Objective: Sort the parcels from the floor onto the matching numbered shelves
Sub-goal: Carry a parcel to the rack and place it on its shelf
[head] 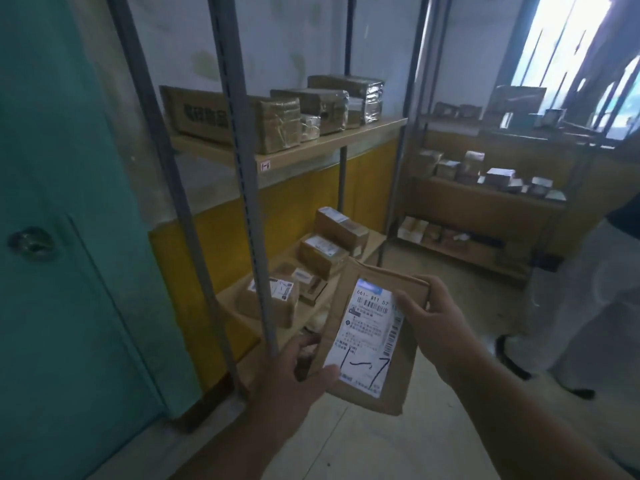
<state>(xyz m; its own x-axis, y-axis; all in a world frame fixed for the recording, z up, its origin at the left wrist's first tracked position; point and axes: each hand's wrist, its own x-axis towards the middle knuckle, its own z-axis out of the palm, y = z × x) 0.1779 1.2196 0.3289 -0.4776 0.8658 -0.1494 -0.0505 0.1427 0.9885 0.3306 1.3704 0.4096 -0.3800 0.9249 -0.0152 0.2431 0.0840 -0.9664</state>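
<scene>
Gripping parcel (372, 336) upright, label facing up

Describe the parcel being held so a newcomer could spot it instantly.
Start at the grey metal rack beside the teal door. In front of its lower shelf, the left hand and right hand hold a flat brown parcel. Only its white label has "1-7" handwritten large.

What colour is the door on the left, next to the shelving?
The door is teal green, shown in the head view, the only view.
</scene>
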